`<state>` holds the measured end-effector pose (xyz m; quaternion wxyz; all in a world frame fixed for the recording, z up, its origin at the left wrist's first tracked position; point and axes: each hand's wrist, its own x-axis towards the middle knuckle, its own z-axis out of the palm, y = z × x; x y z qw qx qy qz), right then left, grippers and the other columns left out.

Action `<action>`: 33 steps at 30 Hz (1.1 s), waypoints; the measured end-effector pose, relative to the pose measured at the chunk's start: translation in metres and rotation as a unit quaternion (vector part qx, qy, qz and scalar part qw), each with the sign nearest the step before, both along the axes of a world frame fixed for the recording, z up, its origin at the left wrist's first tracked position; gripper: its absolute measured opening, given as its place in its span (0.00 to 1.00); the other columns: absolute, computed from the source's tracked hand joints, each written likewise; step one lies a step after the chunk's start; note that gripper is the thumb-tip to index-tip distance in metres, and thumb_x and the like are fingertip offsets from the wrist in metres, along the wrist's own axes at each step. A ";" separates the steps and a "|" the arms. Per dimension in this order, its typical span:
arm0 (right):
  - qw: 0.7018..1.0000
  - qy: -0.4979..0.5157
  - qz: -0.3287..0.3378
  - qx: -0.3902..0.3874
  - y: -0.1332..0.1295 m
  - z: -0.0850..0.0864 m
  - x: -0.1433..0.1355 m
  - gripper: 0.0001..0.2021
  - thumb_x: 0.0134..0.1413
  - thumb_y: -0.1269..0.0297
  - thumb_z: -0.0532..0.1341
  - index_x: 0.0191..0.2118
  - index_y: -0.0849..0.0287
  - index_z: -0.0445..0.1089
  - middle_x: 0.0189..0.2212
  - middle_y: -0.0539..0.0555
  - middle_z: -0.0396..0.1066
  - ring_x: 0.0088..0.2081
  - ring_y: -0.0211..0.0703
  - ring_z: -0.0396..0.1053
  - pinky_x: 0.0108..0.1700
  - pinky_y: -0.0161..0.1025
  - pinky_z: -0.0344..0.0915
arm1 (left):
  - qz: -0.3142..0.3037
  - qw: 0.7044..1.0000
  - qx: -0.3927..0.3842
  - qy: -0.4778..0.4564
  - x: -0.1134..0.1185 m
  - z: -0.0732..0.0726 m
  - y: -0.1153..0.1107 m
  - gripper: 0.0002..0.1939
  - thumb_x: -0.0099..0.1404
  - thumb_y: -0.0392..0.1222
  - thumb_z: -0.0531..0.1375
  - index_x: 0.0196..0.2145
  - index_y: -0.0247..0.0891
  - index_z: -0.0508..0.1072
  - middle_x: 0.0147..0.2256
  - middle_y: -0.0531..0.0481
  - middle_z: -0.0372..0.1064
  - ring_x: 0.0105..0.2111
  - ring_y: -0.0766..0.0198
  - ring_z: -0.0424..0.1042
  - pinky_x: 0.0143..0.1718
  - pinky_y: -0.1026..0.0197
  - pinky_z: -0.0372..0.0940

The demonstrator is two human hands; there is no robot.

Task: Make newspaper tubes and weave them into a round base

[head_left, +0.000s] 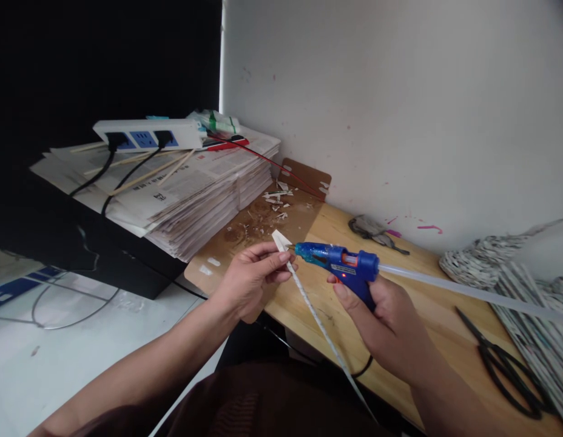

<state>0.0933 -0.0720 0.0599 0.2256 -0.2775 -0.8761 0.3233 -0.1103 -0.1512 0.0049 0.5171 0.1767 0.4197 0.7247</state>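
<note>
My left hand (258,267) pinches a thin rolled newspaper tube (315,312) near its upper end, where a flap of paper is unrolled. The tube slants down to the right, past the table's front edge. In my right hand (386,321) is a blue hot glue gun (354,267), gripped by its handle, with a small red light lit. Its nozzle points left and meets or nearly meets the paper flap just above my left fingertips. A long clear glue stick (445,285) sticks out of the gun's back toward the right.
Black scissors (504,364) lie on the wooden table (427,291) at right, beside several paper tubes (531,328) and a woven paper piece (472,261). A newspaper stack (209,200) at left bears a power strip (147,135). Paper scraps litter a brown board (304,212). A grey rag (372,230) lies near the wall.
</note>
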 end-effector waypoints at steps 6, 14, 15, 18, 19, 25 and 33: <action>1.000 0.011 -0.002 0.012 -0.001 0.002 -0.002 0.09 0.64 0.60 0.57 0.45 0.56 0.72 0.37 0.52 0.77 0.37 0.42 0.73 0.41 0.38 0.66 | 0.005 1.000 0.000 -0.002 -0.002 0.000 0.000 0.10 0.53 0.36 0.72 0.34 0.32 0.81 0.30 0.47 0.77 0.31 0.65 0.78 0.30 0.71 0.73; 1.000 -0.008 0.005 0.018 -0.001 0.000 -0.004 0.09 0.64 0.60 0.57 0.45 0.56 0.70 0.35 0.51 0.75 0.34 0.42 0.71 0.40 0.39 0.65 | 0.009 1.000 -0.007 0.009 -0.003 -0.001 -0.001 0.11 0.53 0.37 0.72 0.36 0.32 0.81 0.31 0.46 0.78 0.30 0.67 0.77 0.30 0.71 0.73; 1.000 -0.009 -0.003 0.025 0.000 0.000 -0.004 0.09 0.64 0.60 0.57 0.44 0.56 0.70 0.34 0.51 0.75 0.35 0.42 0.71 0.40 0.39 0.65 | 0.010 1.000 -0.005 0.007 -0.003 -0.001 -0.001 0.11 0.53 0.37 0.72 0.35 0.33 0.81 0.31 0.46 0.77 0.30 0.67 0.77 0.30 0.71 0.73; 0.999 -0.005 -0.012 0.030 0.001 0.000 -0.003 0.08 0.64 0.60 0.58 0.42 0.57 0.71 0.35 0.52 0.75 0.36 0.43 0.71 0.40 0.39 0.64 | 0.012 1.000 0.001 0.006 -0.004 -0.001 0.000 0.10 0.53 0.38 0.72 0.34 0.32 0.81 0.30 0.47 0.77 0.30 0.67 0.77 0.30 0.71 0.73; 1.000 -0.002 -0.007 0.023 0.000 0.001 -0.004 0.08 0.64 0.60 0.57 0.42 0.57 0.71 0.35 0.52 0.75 0.36 0.42 0.71 0.40 0.39 0.65 | 0.012 1.000 -0.001 0.007 -0.004 -0.001 0.000 0.10 0.53 0.38 0.72 0.34 0.32 0.81 0.30 0.47 0.77 0.29 0.67 0.77 0.30 0.71 0.73; 1.000 -0.008 0.008 0.017 0.000 0.000 -0.009 0.08 0.64 0.61 0.58 0.44 0.57 0.70 0.33 0.51 0.74 0.33 0.42 0.70 0.38 0.39 0.64 | 0.014 1.000 -0.015 0.012 -0.003 0.000 -0.001 0.11 0.53 0.37 0.72 0.35 0.32 0.81 0.31 0.46 0.77 0.30 0.68 0.76 0.31 0.71 0.73; 1.000 -0.012 0.023 0.004 -0.004 0.003 -0.011 0.08 0.65 0.61 0.57 0.46 0.55 0.69 0.34 0.51 0.73 0.35 0.42 0.69 0.40 0.39 0.63 | 0.023 0.999 -0.015 0.020 -0.006 0.000 -0.003 0.12 0.52 0.38 0.72 0.35 0.34 0.81 0.30 0.47 0.78 0.28 0.69 0.76 0.31 0.69 0.73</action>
